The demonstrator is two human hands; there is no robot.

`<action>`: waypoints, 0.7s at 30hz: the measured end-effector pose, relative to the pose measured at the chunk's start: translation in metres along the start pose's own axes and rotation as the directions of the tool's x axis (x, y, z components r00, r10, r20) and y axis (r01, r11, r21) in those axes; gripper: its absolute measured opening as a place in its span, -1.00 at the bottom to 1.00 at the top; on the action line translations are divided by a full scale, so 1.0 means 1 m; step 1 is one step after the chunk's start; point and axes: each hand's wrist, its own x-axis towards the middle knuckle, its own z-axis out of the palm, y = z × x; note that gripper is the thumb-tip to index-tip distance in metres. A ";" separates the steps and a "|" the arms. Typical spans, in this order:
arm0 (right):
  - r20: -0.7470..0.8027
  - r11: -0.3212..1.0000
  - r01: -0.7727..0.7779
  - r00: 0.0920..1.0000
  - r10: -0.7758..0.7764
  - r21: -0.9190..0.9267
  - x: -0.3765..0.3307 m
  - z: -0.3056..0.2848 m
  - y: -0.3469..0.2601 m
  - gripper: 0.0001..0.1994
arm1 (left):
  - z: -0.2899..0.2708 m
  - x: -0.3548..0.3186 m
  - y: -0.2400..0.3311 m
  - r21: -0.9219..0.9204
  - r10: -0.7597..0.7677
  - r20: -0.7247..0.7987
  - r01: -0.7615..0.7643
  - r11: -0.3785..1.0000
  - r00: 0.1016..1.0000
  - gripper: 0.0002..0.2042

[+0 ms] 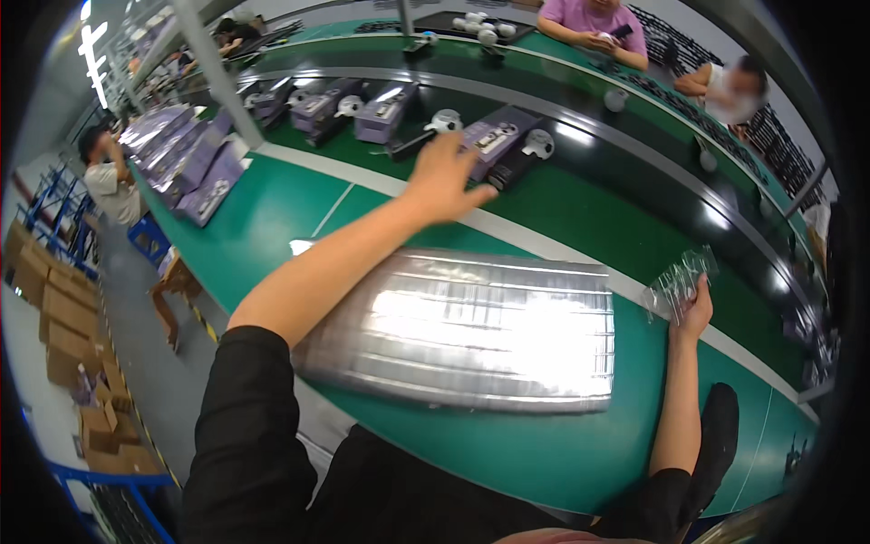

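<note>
Left hand spread beside a purple box, right hand pinching clear plastic

At the far left, cardboard boxes [77, 326] line the floor, the outermost darkened by the lens rim. Nearby sits a co-worker [113, 181], partly covered by a heap of purple cartons [186, 168]; the lower cartons are largely buried.

The person's left hand [444, 186] is stretched over the dark green belt [580, 218], fingers apart and thumb held out, slightly blurred. Its fingertips are right by a white-headed item [444, 120] and the near purple box [497, 140], which lies on the belt just right of the hand. Whether they touch either cannot be told; the hand also hides part of the item's dark lower portion.

Below, on the green tabletop [544, 462], lies a silvery ribbed sheet [471, 326]. The left forearm covers its upper left part, and strong glare washes out its surface, so whether it is one layer or several is unclear.

To the right, the person's right hand [693, 313] has its fingers closed on crumpled clear plastic [678, 283], held up near the pale rail [625, 286]. Some fingers are out of sight, and any contents are hard to make out through the reflections. Beyond the belt, one co-worker in pink [594, 23] is cut off by the upper edge.
</note>
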 end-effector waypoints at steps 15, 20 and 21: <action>0.367 0.616 0.291 0.930 -0.002 -0.733 0.050 0.102 0.020 -0.67 | 0.066 0.066 0.008 -0.230 -0.464 0.270 0.524 0.820 0.844 -0.15; 0.748 0.769 0.165 0.423 0.511 -0.618 0.024 0.247 0.081 -0.76 | 0.071 0.064 -0.016 -0.376 -0.593 0.090 0.578 0.724 0.800 -0.19; 0.746 0.765 0.168 0.423 0.514 -0.622 0.031 0.255 0.082 -0.76 | 0.069 0.067 -0.013 -0.431 -0.602 0.024 0.552 0.714 0.798 -0.20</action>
